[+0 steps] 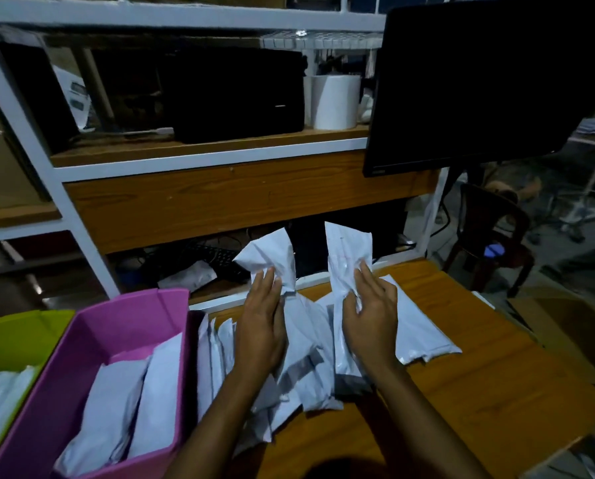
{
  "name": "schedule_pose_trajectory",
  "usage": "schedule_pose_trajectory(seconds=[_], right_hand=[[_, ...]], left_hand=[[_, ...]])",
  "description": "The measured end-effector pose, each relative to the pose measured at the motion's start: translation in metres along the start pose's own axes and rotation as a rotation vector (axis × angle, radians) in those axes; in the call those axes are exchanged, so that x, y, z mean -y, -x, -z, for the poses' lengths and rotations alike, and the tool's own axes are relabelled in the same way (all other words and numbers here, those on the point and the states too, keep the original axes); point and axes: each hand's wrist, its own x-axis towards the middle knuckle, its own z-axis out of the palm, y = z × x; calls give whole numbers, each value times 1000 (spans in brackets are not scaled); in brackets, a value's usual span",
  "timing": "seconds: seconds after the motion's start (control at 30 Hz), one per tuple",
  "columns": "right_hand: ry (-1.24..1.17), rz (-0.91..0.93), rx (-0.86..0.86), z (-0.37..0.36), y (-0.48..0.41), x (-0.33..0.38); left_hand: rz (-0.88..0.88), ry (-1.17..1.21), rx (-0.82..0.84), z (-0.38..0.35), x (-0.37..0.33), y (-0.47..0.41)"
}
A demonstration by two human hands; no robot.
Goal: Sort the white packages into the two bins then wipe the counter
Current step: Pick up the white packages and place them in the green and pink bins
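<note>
Left hand (pixel 259 326) pinches a crumpled package (pixel 272 257), right hand (pixel 372 319) a long package (pixel 348 257), both upright, tops pointing away.

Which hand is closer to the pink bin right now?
Left. The left hand, holding a crumpled package, is beside the pink bin; the right hand holds a longer package farther right.
</note>
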Motion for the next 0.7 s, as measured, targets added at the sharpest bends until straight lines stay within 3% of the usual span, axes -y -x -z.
schedule_pose_trajectory(seconds=[0.27, 0.7], right_hand=[[-56, 19, -41, -8, 77, 58], [-183, 90, 250, -17, 173, 129]], left_hand=[[13, -25, -35, 67, 13, 62], [136, -185, -87, 178, 28, 155]])
